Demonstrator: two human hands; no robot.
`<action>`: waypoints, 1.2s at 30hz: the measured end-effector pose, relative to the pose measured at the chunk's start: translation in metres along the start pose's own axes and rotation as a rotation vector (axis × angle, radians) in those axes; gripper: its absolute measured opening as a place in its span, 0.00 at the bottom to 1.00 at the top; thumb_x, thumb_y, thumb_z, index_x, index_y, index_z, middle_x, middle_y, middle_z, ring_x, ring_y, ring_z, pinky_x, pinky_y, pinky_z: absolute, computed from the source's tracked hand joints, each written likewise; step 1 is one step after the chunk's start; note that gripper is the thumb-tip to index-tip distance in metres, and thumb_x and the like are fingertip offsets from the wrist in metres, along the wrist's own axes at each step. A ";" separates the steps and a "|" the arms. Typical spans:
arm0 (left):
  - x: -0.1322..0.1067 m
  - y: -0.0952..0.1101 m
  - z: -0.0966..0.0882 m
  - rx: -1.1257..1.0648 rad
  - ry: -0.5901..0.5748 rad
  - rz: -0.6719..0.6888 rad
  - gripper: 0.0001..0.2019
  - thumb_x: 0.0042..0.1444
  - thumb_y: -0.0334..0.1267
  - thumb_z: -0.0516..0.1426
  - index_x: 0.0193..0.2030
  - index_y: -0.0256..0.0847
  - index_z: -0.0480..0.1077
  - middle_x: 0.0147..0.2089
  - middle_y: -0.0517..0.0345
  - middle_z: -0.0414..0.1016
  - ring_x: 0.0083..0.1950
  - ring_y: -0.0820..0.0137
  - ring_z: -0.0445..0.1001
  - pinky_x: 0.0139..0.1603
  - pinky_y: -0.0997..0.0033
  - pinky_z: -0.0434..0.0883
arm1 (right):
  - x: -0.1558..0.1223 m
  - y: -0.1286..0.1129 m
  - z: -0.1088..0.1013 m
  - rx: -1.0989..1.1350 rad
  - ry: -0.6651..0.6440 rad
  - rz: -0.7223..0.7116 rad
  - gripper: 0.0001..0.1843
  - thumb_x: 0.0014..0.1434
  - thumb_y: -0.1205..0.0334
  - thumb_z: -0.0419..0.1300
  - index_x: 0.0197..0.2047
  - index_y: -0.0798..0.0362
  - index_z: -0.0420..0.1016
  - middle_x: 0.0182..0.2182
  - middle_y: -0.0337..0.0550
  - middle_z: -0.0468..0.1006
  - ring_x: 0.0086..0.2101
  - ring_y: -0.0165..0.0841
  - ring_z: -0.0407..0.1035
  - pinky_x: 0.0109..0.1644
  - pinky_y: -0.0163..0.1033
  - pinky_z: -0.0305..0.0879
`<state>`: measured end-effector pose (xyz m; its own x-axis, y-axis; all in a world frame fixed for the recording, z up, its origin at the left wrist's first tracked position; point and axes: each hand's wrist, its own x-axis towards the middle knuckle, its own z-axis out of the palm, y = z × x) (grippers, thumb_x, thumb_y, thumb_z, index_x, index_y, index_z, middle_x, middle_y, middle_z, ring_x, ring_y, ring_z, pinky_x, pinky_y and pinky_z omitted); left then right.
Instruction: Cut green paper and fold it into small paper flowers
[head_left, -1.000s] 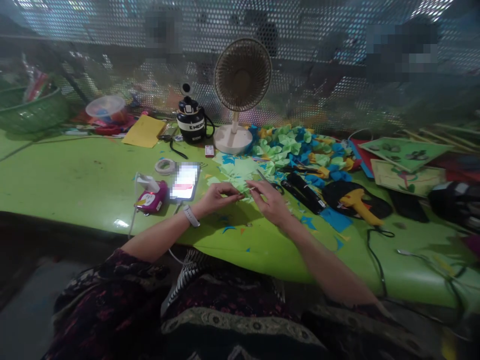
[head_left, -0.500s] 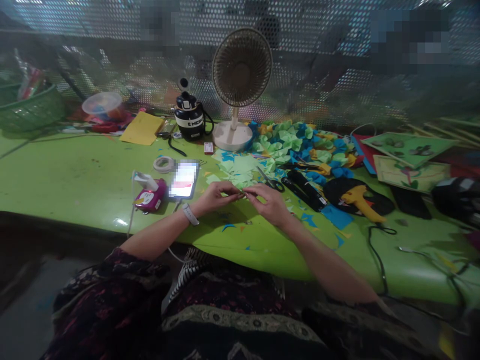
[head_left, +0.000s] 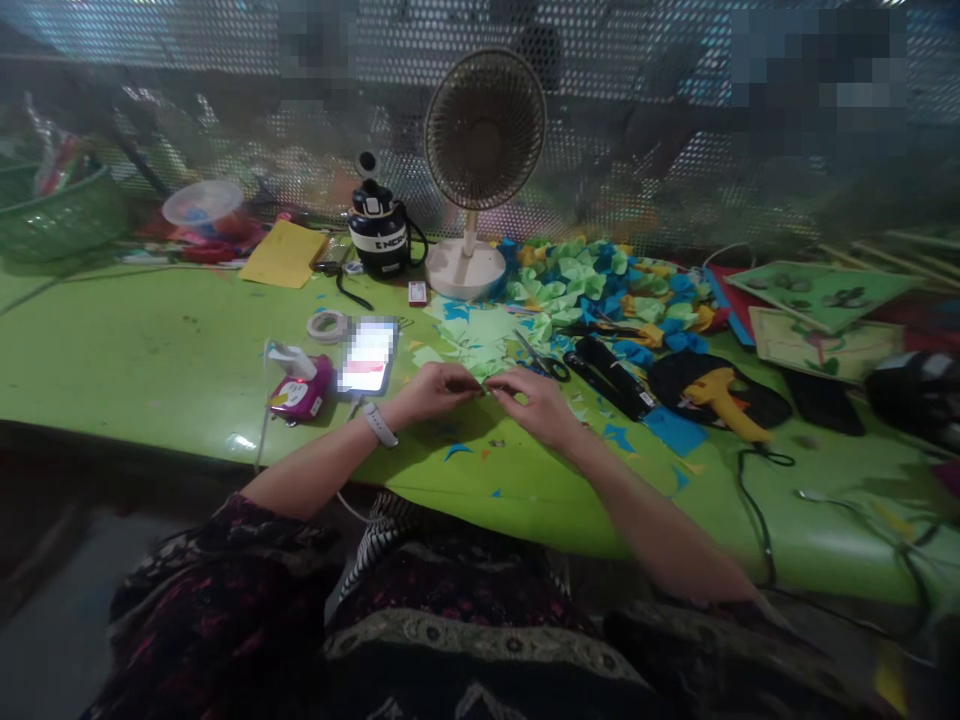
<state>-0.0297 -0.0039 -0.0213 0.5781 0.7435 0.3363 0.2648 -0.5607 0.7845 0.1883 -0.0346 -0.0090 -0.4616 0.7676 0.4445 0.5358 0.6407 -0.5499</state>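
My left hand (head_left: 439,393) and my right hand (head_left: 534,405) meet fingertip to fingertip over the front of the green table (head_left: 180,350). Both are closed in a pinch on a small greenish piece (head_left: 484,388), mostly hidden by the fingers and too small to name. Just beyond the hands lie light green paper cutouts (head_left: 487,335) and dark-handled scissors (head_left: 553,368). Folded paper flowers (head_left: 577,280) in green, blue and yellow are heaped behind them. Small blue paper scraps (head_left: 457,451) are scattered below my hands.
A fan (head_left: 469,268) and a dark bottle (head_left: 381,240) stand at the back. Left of my hands are a lit phone (head_left: 367,358), a tape roll (head_left: 328,326) and a purple power block (head_left: 306,390). On the right lie a black stapler (head_left: 611,380) and a yellow glue gun (head_left: 720,400).
My fingers have shifted slightly around the small piece, and less of it shows now. Both hands stay in nearly the same place; the table things have not moved.
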 end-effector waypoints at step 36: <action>0.001 0.010 -0.012 0.157 0.264 0.298 0.19 0.54 0.43 0.67 0.51 0.41 0.73 0.55 0.46 0.74 0.58 0.61 0.73 0.58 0.52 0.71 | 0.014 0.024 -0.007 0.424 0.098 0.588 0.09 0.47 0.58 0.61 0.32 0.52 0.75 0.27 0.39 0.76 0.27 0.31 0.68 0.37 0.40 0.66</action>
<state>-0.0355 -0.0044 -0.0066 0.4349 0.5971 0.6740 0.2428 -0.7985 0.5508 0.1996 -0.0083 -0.0109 -0.1058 0.9935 0.0420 0.3465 0.0764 -0.9349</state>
